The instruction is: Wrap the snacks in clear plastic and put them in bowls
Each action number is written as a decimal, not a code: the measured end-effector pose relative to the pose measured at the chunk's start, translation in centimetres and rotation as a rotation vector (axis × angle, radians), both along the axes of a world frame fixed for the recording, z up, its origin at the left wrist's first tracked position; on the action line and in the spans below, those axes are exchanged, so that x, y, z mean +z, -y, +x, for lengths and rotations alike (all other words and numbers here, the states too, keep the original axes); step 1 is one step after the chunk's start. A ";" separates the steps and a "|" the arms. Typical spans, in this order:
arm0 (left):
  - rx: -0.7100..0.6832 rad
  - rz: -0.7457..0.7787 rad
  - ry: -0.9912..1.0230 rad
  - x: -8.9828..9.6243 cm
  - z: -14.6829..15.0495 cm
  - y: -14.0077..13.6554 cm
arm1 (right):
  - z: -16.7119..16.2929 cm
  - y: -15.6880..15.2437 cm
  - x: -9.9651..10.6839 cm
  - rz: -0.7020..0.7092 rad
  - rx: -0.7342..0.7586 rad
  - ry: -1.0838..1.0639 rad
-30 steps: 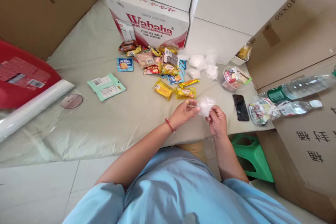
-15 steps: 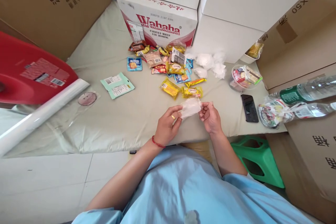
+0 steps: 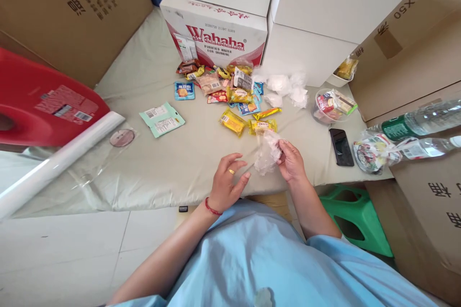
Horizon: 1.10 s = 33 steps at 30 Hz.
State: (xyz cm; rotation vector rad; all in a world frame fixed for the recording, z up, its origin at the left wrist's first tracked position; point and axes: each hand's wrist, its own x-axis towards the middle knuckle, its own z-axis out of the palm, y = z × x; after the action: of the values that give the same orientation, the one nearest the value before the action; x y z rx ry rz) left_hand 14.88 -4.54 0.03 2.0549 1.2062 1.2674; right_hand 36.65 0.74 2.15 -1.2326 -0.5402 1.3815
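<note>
My right hand [image 3: 291, 161] pinches a thin, clear plastic bag [image 3: 266, 154], which hangs loose and crumpled to the left of the fingers. To the left of the bag, my left hand [image 3: 227, 178] is held apart from it, fingers spread, with nothing in it. Just beyond the bag lie yellow snack packets, one of them [image 3: 233, 122] angled on the cloth. Behind them is a pile of small wrapped snacks [image 3: 211, 83]. Several crumpled clear plastic bags [image 3: 279, 84] sit to the right of the pile.
A Wahaha carton [image 3: 216, 33] stands at the back. On the left are a mint-green packet [image 3: 162, 119], a plastic roll [image 3: 61, 163] and a red jug [image 3: 46, 100]. To the right are a round snack tub [image 3: 333, 105], a phone [image 3: 341, 147], bottles [image 3: 425, 122] and a green stool [image 3: 360, 220].
My left hand has let go of the plastic bag and moved left and slightly down, its fingers opening. The bag, stretched between both hands before, now hangs crumpled from my right hand.
</note>
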 end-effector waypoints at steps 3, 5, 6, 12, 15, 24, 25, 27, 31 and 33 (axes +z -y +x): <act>0.099 -0.151 0.108 0.6 1.7 -0.9 | -1.1 0.7 0.8 0.024 0.115 0.024; 0.171 -0.311 0.176 0.3 2.8 -1.9 | -1.5 1.1 1.2 0.044 0.175 0.055; 0.186 -0.407 0.216 0.0 3.2 -2.3 | -1.5 1.1 1.4 0.055 0.199 0.080; 0.140 -0.744 0.660 -0.7 2.2 -4.0 | 1.4 0.7 1.4 0.127 0.163 0.368; 0.203 -0.750 0.728 -0.5 1.3 -3.9 | 2.2 0.7 1.2 0.153 0.024 0.521; 0.258 -0.518 0.531 0.6 0.8 -1.4 | -1.6 0.3 1.7 0.119 0.433 0.512; 0.301 -0.497 0.572 0.7 0.4 -1.5 | -1.8 0.1 1.8 0.152 0.428 0.530; 0.402 -0.492 0.721 0.9 -0.7 -2.0 | -1.9 -0.2 2.2 0.222 0.390 0.535; 0.500 -0.548 0.923 0.9 -2.6 -2.5 | -2.1 -0.3 2.3 0.271 0.374 0.484; 0.475 -0.524 0.879 0.9 -2.7 -1.9 | -2.7 -0.5 1.9 0.233 0.376 0.459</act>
State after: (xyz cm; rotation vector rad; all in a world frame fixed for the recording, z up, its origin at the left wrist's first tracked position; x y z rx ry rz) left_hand 12.20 -2.61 0.93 0.7029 1.3808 1.5786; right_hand 33.90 1.27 4.06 -1.3008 -1.2707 1.2899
